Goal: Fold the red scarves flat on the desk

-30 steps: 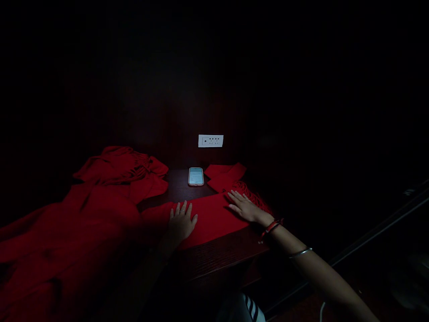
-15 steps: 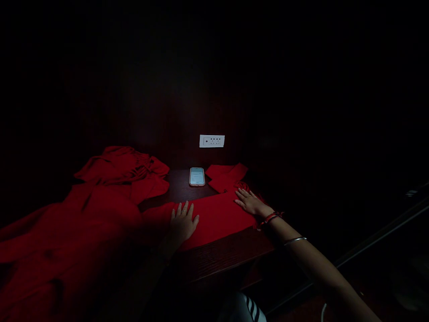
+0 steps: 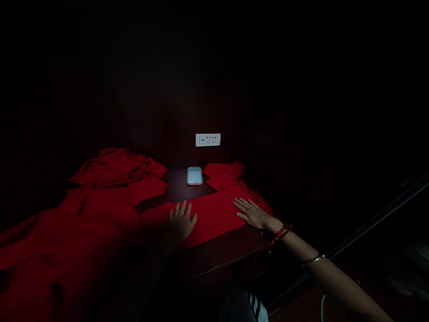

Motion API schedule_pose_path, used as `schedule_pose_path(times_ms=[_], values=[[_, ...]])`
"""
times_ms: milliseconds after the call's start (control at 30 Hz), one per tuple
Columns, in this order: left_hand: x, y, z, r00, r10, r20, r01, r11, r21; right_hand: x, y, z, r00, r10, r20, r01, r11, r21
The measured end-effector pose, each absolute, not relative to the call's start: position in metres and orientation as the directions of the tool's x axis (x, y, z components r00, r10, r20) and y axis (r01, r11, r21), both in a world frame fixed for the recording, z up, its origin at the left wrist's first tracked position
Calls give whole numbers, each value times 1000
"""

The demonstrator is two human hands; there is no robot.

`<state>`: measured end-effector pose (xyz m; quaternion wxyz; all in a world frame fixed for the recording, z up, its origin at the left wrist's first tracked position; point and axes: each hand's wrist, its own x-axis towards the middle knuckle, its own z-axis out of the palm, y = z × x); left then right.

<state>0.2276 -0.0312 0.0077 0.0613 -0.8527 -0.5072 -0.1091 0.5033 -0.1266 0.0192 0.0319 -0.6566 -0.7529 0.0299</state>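
Note:
A red fringed scarf (image 3: 214,213) lies flat across the dark wooden table (image 3: 221,255). My left hand (image 3: 182,221) rests on it with fingers spread, a ring on one finger. Near the fringed right end, my right hand (image 3: 252,213) presses flat on the cloth, fingers stretched out; its wrist carries a red braided bracelet and a silver bangle. Long red tassels (image 3: 258,200) fan out just beyond that hand. To the left the scarf runs into a large mass of red fabric (image 3: 97,219), where the boundary is too dark to make out.
A lit smartphone (image 3: 195,176) lies on the table behind the scarf. Folded red cloth (image 3: 223,173) sits at the back right, and a bunched red heap (image 3: 117,167) at the back left. A white socket panel (image 3: 208,140) is on the dark wall. The table's front edge is near me.
My right hand has slid towards me along the scarf's right end, uncovering more of the tassels. My left hand stays in place on the cloth. The view has shifted slightly.

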Motion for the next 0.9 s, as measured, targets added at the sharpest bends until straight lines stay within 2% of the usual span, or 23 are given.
schedule_pose_path(times_ms=[133,267,400,567,700,900], values=[[228,-30,7,465,846,260,875,-483,9,507,-129,33,-96,995,7,988,96,-125],[228,-31,8,467,848,252,876,-482,-5,468,-122,39,-234,971,49,954,239,-180],[228,-30,8,467,851,239,879,-476,-22,445,-115,29,-323,946,15,929,320,-187],[228,-29,7,466,850,246,878,-478,-12,474,-118,19,-203,979,-6,975,202,-94],[228,-29,6,471,843,259,872,-489,5,481,-119,34,-137,991,-1,989,136,-54],[228,-30,6,459,844,278,877,-480,7,418,-87,41,-325,943,71,934,332,-136]])
